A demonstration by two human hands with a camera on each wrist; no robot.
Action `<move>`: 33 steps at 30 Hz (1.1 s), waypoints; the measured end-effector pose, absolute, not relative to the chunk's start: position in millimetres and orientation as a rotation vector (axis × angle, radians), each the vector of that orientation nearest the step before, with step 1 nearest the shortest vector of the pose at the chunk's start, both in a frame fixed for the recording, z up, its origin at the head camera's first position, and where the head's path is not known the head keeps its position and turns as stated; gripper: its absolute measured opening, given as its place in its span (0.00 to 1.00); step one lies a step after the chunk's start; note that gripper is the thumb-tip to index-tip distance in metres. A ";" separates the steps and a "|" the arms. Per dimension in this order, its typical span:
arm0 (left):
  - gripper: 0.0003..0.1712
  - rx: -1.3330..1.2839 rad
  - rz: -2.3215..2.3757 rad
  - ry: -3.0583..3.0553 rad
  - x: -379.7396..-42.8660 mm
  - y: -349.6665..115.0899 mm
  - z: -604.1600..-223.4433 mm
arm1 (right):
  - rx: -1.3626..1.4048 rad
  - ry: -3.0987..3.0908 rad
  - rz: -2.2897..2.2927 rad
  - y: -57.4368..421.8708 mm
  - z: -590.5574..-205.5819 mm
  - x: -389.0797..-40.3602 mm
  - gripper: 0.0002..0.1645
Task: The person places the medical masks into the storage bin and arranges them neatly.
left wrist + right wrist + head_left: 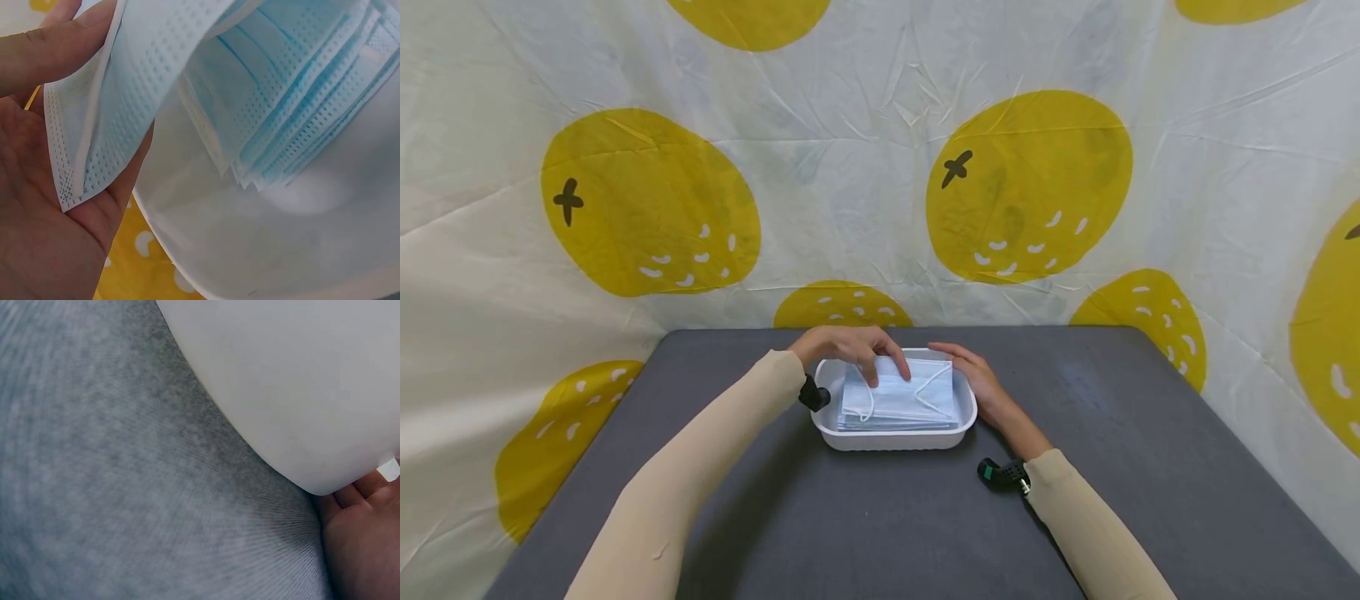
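A white plastic tray (891,442) with rounded corners stands on the dark table and holds a stack of light blue disposable face masks (895,404) with white ear loops. From the tray's far left side my left hand (853,343) reaches in over the stack. In the left wrist view, its thumb lies on a face mask (150,81) with fingers beneath, pinching it, and the mask's edge is lifted off the others (300,112). My right hand (979,382) rests along the tray's right side, fingers extended at the rim. The right wrist view shows its palm (365,540) against the tray wall (281,394).
The dark grey table (880,525) extends around the tray on all sides. Behind it hangs a white curtain (850,192) printed with yellow fruit. A small black device (814,393) sits on the left wrist and another (1002,475) on the right.
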State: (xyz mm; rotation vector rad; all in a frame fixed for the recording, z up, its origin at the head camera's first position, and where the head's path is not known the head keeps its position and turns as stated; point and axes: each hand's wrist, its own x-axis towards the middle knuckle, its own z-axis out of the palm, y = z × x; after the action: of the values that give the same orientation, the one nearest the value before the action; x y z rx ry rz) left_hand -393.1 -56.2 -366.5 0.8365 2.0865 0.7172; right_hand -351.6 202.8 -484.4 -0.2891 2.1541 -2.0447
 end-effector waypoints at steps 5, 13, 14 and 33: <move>0.28 0.816 0.692 2.088 -392.9 -54.9 -368.7 | -0.290 2.148 -2.040 203.9 -486.0 -351.7 0.25; 0.28 0.812 0.669 2.101 -392.6 -52.2 -370.4 | -0.317 2.142 -2.040 204.6 -485.9 -351.9 0.26; 0.28 0.809 0.667 2.101 -392.6 -51.5 -370.8 | -0.311 2.143 -2.039 204.2 -485.4 -351.6 0.26; 0.27 0.821 0.641 2.113 -395.8 -50.2 -373.1 | -0.333 2.149 -2.049 205.2 -485.1 -350.2 0.25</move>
State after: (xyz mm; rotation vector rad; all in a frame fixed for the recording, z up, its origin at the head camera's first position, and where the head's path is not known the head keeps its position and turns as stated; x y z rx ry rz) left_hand -395.8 -50.2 -373.1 0.8208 2.1128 0.6405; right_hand -350.2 205.2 -485.1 -0.3327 2.1488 -2.0489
